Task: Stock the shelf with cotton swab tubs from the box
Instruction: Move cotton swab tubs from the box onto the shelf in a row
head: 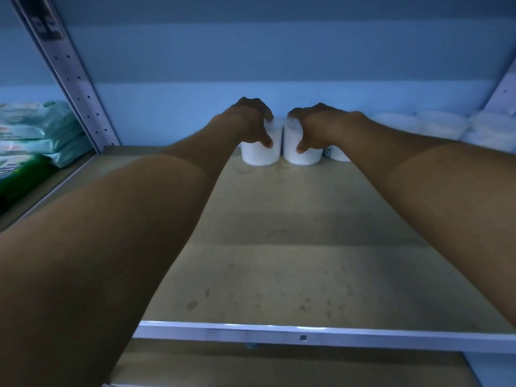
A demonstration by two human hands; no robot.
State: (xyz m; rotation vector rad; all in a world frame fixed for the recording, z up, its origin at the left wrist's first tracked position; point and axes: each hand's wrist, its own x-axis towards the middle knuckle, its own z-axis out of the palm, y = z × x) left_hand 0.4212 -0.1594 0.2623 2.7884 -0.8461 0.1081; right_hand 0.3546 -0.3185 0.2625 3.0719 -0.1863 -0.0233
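Progress: early | left hand gripped one tub, right hand gripped second tub, both set at shelf back wall | more tubs right of these | box unseen; most of shelf unfilled

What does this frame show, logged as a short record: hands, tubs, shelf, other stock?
left hand: left hand wraps the left tub from above
right hand: right hand wraps the right tub the same way
tubs: white, ribbed, upright, side by side at the back of the shelf
further tub: another tub partly hidden behind the right forearm
right stock: white packs along the back
left stock: green packets in the next bay
box: not in view
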